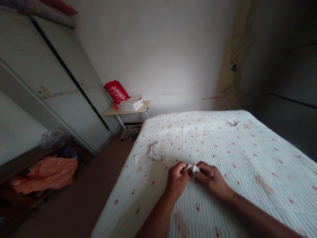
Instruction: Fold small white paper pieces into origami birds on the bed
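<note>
Between my two hands is a small folded piece of paper (192, 168), pale with a darker patch underneath. My left hand (176, 178) pinches its left end, and my right hand (211, 178) pinches its right end. Both hands are just above the mattress (203, 211), which has a striped white cover with red dots. Ahead and to the left of my left hand lies a loose pile of printed paper pieces (158, 150). Farther off, near the far right of the mattress, rests a small grey folded paper shape (233, 123).
Beyond the mattress's far left corner stands a small table (111, 111) with a red bag (116, 92) and a white box (131, 104). A cabinet (56, 76) lines the left wall. An orange cloth or bag (49, 173) lies on low furniture at left.
</note>
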Demonstrator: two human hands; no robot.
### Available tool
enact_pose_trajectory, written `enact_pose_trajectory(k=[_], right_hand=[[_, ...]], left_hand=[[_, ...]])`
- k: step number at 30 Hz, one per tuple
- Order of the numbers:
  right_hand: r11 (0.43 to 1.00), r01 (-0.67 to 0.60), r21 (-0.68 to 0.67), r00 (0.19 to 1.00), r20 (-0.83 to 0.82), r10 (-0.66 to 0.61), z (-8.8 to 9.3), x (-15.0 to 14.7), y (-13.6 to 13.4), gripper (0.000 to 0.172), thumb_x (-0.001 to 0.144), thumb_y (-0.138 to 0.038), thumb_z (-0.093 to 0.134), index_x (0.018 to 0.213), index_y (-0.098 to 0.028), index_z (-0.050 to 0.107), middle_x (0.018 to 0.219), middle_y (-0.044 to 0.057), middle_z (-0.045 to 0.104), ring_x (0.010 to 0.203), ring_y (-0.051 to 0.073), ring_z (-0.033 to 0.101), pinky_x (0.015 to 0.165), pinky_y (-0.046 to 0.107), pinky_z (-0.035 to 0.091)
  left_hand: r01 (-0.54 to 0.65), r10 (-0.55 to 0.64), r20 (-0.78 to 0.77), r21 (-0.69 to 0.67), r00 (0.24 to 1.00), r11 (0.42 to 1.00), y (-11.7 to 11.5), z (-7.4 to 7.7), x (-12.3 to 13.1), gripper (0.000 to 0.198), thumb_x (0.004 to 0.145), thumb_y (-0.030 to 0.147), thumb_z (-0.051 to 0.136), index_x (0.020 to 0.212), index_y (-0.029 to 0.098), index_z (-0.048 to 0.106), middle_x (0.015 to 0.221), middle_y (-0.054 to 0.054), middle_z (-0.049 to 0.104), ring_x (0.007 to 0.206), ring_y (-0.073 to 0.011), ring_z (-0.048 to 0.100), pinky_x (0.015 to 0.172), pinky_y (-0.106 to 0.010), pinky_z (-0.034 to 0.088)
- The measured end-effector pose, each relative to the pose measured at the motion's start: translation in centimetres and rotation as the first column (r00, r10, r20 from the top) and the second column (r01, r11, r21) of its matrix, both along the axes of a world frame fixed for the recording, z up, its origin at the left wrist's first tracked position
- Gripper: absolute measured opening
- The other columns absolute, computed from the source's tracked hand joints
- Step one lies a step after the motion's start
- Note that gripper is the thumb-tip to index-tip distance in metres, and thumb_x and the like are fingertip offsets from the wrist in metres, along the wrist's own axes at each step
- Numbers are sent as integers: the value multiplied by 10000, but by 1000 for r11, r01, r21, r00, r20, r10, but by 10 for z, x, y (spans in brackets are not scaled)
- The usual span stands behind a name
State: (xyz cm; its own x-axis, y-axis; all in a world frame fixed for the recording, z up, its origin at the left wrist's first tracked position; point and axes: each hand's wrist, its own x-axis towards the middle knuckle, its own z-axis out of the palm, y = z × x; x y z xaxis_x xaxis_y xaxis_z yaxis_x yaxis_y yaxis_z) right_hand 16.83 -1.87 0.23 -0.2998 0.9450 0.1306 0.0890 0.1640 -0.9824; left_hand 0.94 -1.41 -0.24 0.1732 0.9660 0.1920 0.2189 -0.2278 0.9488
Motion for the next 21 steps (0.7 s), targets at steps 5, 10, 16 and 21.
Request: enact_pose_trajectory(k=[5, 10, 16, 21], right_hand=[[999, 35, -15, 999, 28, -35, -4, 0, 1, 173, 816, -332, 518, 722, -187, 525, 547, -19, 560, 490, 104, 462, 473, 218, 346], [999, 26, -19, 1000, 5, -26, -8, -1, 2, 180, 824, -339, 515, 721, -191, 515, 567, -21, 553, 494, 100, 456, 464, 214, 337], [999, 36, -10, 999, -22, -36, -12, -3, 5, 183, 816, -337, 534, 717, -186, 511, 592, -23, 533, 523, 100, 462, 482, 216, 355], [994, 32, -102, 993, -110, -43, -13, -3, 5, 231, 800, -403, 547, 727, -190, 494, 596, -24, 536, 513, 104, 474, 467, 219, 365]], left_hand=[[-9, 11, 26, -77, 1000, 997, 0, -1, 0, 150, 744, 211, 497, 662, 134, 597, 557, 33, 486, 543, -93, 452, 499, -177, 323], [-16, 27, 64, -164, 998, 986, 1, -7, 1, 150, 736, 264, 533, 665, 144, 588, 567, 20, 537, 557, -111, 521, 498, -176, 369], [-30, 71, 175, -227, 982, 973, 0, -4, 8, 120, 724, 237, 517, 687, 144, 582, 574, 9, 574, 516, -122, 567, 461, -188, 418], [-9, 106, 316, -294, 943, 956, -1, 1, 11, 138, 707, 244, 554, 719, 113, 597, 544, -18, 600, 480, -122, 566, 480, -213, 449]])
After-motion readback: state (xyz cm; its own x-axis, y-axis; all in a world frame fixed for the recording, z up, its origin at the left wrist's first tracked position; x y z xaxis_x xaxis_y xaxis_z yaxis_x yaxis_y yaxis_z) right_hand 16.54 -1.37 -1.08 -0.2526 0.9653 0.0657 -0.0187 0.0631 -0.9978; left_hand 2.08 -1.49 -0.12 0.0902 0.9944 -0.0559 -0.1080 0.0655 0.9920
